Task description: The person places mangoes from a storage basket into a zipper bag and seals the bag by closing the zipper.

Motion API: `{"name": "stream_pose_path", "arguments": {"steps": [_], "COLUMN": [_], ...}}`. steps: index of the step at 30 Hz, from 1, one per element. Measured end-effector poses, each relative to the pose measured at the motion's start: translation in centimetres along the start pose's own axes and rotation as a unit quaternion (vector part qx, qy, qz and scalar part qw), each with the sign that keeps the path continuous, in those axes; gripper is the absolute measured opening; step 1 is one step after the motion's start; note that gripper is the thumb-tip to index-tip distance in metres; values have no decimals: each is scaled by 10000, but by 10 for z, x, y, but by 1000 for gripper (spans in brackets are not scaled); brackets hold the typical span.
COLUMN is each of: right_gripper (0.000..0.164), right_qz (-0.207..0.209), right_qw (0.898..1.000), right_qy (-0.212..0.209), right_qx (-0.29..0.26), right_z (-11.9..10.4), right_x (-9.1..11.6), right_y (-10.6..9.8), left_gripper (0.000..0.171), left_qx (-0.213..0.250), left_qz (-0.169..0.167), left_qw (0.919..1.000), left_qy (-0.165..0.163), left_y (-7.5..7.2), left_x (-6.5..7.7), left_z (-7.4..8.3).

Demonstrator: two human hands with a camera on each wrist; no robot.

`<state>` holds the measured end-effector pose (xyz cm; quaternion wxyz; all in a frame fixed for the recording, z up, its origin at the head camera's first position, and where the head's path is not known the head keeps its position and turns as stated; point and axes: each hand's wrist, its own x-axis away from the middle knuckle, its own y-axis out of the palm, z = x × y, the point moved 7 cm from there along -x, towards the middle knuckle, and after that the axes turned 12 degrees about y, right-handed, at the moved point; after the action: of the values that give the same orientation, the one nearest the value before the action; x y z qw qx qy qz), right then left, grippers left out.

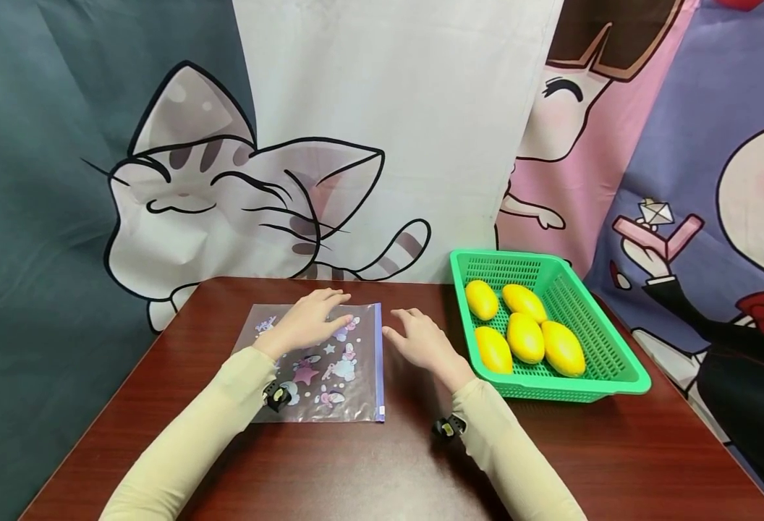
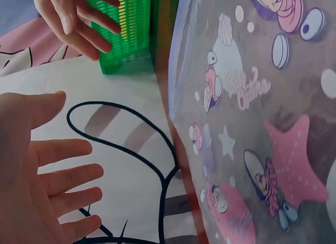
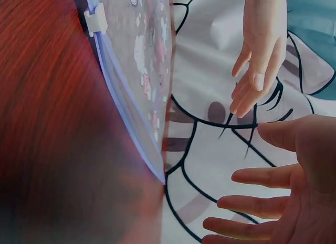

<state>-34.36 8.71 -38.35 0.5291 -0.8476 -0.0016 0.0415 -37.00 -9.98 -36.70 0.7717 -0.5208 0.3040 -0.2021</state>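
A clear zip bag (image 1: 356, 376) printed with pink stars and cartoon figures lies flat on the table, its purple zip edge and white slider (image 3: 96, 19) on the right side. Over the bag hovers my left hand (image 1: 307, 322), fingers spread and holding nothing; the left wrist view shows it apart from the plastic. My right hand (image 1: 424, 344) is held above the table between the zip edge and a green basket (image 1: 610, 362), its fingers loosely extended with nothing in them. Several yellow mangoes (image 1: 525, 338) lie in the basket.
The dark red wooden table (image 1: 330, 470) carries both the bag and the basket. Behind it hangs a cloth backdrop (image 1: 395, 108) with a cartoon cat and figures. The basket stands near the table's right edge.
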Motion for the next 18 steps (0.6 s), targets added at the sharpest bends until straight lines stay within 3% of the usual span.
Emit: {"name": "stream_pose_path", "arguments": {"steps": [5, 18], "right_gripper": [52, 50], "right_qz": [-147, -445], "right_qw": [9998, 9985], "right_qy": [94, 318], "right_qx": [-69, -81], "right_z": [5, 16], "right_x": [-6, -13], "right_y": [13, 29], "left_gripper": [54, 51], "left_qx": [-101, 122], "left_qz": [5, -298], "left_qw": [9999, 9987], "left_qy": [29, -395], "left_y": [6, 35], "left_x": [-5, -20], "left_z": [2, -3]}}
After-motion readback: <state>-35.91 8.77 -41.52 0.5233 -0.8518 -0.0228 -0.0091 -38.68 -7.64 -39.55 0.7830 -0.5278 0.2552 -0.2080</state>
